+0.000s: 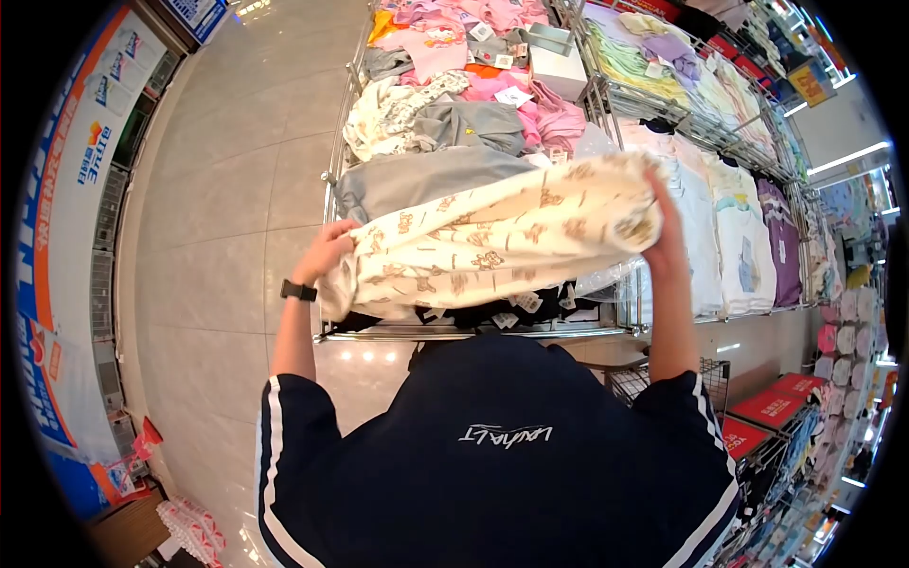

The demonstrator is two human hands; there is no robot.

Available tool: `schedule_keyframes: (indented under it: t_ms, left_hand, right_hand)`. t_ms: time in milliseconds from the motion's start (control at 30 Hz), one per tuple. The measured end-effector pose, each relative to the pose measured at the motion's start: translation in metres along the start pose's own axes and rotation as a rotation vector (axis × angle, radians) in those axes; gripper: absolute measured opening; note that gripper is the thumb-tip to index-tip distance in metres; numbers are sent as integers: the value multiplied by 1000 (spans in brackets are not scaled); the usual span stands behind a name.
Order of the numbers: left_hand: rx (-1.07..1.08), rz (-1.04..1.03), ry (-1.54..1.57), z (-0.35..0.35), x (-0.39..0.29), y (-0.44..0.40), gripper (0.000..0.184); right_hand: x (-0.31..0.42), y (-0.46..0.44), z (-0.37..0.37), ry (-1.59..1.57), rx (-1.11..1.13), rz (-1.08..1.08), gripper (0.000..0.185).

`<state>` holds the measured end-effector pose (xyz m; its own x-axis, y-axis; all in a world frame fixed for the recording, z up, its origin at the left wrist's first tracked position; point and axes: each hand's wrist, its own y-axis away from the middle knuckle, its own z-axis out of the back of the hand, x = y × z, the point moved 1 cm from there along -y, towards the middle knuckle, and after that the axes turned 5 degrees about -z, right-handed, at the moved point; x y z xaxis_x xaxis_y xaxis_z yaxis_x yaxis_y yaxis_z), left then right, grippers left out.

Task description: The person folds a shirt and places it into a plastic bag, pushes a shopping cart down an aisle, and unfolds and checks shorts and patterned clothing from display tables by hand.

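A cream garment with a brown bear print (473, 241) is stretched out lengthwise in front of my chest, above the display rack. Whether it is trousers or a top, I cannot tell. My left hand (327, 254), with a black band on the wrist, grips its left end with closed fingers. At the other end my right hand (666, 227) is closed on the rolled, bunched edge, with some fingers hidden behind the cloth. Beneath and behind the garment lies grey cloth (426, 175). Black clothes with white tags (502, 308) show under its lower edge.
The metal rack (331, 204) holds heaped pink, grey and white clothes (473, 104). A white box (557, 71) stands among them. To the right, another rack carries folded white shirts (743, 256). Tiled floor (204, 208) runs along the left. A wire basket (701, 379) is near my right elbow.
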<state>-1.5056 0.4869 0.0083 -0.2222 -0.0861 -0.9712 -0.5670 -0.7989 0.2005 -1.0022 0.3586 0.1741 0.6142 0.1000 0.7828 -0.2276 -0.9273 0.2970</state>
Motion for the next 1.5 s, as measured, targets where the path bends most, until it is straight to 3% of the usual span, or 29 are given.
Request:
schedule_keyframes:
  t_ms: [67, 167, 300, 400, 500, 600, 633, 733, 900, 1033, 1133, 1167, 1200, 1267, 1300, 1400, 1500]
  left_hand:
    - [-101, -20, -358, 1, 24, -8, 37]
    - [-269, -203, -994, -23, 41, -13, 45]
    - [-590, -377, -1081, -74, 34, 14, 47]
    - [-699, -292, -1115, -99, 46, 45, 43]
    - [-719, 117, -647, -108, 73, 75, 48]
    - [-567, 462, -579, -110, 98, 89, 63]
    - [-514, 447, -659, -109, 108, 88, 75]
    - [-374, 435, -578, -105, 123, 85, 63]
    - [-420, 570, -311, -93, 156, 74, 50]
    - [-235, 662, -306, -115, 107, 66, 72]
    - [-62, 580, -475, -110, 135, 63, 75]
    - [-91, 453, -591, -113, 127, 64, 62]
    - [-164, 471, -521, -111, 124, 66, 56]
    - [-311, 510, -377, -99, 118, 73, 45]
    - [-390, 423, -403, -88, 127, 80, 37]
    - [-528, 547, -247, -57, 74, 103, 34]
    - [-613, 538, -275, -17, 52, 132, 31]
  right_hand:
    - [-43, -21, 54, 69, -8, -204, 39]
    - [-92, -36, 104, 156, -81, -278, 39]
    - [-126, -40, 133, 369, -140, -238, 41]
    - [-135, -39, 131, 567, -149, -235, 41]
    - [-139, -38, 121, 616, -159, -161, 40]
    - [-148, -37, 109, 561, -156, -106, 38]
    - [-153, -39, 113, 608, -171, -98, 38]
    - [-161, -45, 133, 763, -243, -41, 38]
    - [-160, -48, 187, 948, -354, 130, 40]
    - [-159, -61, 234, 1030, -445, 40, 47]
    - [-165, -49, 226, 1149, -490, -68, 56]
    - [-160, -31, 200, 1188, -476, -131, 60]
    - [-158, -19, 186, 1228, -459, -192, 64]
    - [-168, -12, 206, 1075, -411, -255, 64]
    - [-172, -11, 220, 951, -420, -265, 61]
    - [-164, 2, 221, 596, -465, -271, 49]
    - [-136, 11, 227, 372, -402, -216, 37]
